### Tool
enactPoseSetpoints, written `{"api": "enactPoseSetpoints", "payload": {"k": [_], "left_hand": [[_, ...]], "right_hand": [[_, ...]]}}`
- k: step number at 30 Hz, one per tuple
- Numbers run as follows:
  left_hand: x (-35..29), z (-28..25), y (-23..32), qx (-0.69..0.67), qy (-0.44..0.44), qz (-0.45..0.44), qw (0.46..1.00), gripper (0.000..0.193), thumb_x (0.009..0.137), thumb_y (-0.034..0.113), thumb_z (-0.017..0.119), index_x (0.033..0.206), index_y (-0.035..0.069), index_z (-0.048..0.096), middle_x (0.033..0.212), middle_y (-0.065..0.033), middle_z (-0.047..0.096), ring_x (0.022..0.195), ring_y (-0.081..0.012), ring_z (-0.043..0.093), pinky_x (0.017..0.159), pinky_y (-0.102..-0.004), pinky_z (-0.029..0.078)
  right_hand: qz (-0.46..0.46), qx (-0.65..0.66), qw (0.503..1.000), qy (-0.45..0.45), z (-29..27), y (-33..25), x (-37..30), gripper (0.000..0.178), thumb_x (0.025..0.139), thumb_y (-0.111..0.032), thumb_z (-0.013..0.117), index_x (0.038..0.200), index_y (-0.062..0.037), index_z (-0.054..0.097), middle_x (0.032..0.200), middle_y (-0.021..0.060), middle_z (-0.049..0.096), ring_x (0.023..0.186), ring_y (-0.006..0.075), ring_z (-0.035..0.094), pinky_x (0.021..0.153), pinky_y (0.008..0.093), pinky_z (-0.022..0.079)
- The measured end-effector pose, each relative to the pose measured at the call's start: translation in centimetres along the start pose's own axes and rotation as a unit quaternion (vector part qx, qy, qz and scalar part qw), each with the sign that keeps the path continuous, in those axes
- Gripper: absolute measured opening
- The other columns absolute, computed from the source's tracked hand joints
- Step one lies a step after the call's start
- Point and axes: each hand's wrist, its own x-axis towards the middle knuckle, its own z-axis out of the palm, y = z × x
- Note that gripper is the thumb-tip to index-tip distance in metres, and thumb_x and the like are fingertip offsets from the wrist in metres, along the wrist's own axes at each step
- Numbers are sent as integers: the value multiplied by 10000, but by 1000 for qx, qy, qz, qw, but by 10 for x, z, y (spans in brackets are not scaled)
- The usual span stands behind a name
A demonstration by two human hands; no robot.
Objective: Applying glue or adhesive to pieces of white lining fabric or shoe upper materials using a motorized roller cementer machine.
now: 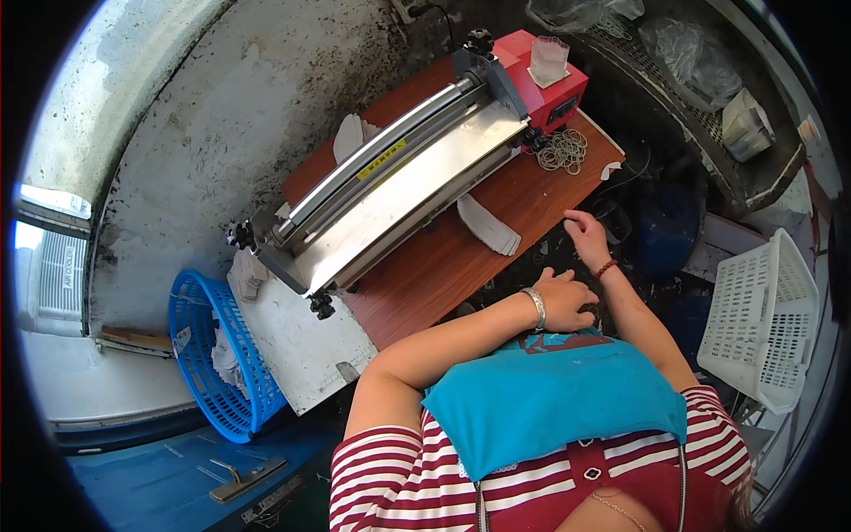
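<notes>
My left hand, a silver bangle at its wrist, hovers in front of my blue apron with its fingers apart and nothing seen in them. Farther out, my right hand wears a beaded bracelet. Its fingers are loosely bent, with a gap between the tips, and I see nothing in them. It is just off the front edge of the brown tabletop. Nearest to it on the table lies a small fanned stack of pale, curved flat pieces. Behind that stands a roller machine with a metal feed plate.
On the machine's red housing stands a clear cup. A bundle of rubber bands lies beside it. More pale pieces are behind the roller. A blue basket stands at left, a white basket at right.
</notes>
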Motion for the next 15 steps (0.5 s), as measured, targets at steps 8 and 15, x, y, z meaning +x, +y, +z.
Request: {"api": "enactPoseSetpoints", "payload": {"k": [8, 15], "left_hand": [[-70, -2, -57, -226, 84, -27, 970, 505, 914, 346, 509, 1340, 75, 503, 1221, -186, 611, 1077, -300, 613, 930, -378, 471], [-117, 19, -113, -391, 127, -103, 906, 471, 937, 255, 540, 1356, 49, 480, 1226, -149, 608, 1056, -179, 598, 909, -310, 479]], "right_hand": [[-23, -325, 939, -113, 118, -37, 14, 535, 807, -417, 667, 1185, -44, 611, 1197, 159, 565, 1142, 355, 527, 936, 490, 419], [-23, -308, 940, -145, 127, -42, 17, 455, 762, -362, 724, 1076, -53, 609, 1101, 177, 579, 1044, 363, 560, 865, 462, 450]]}}
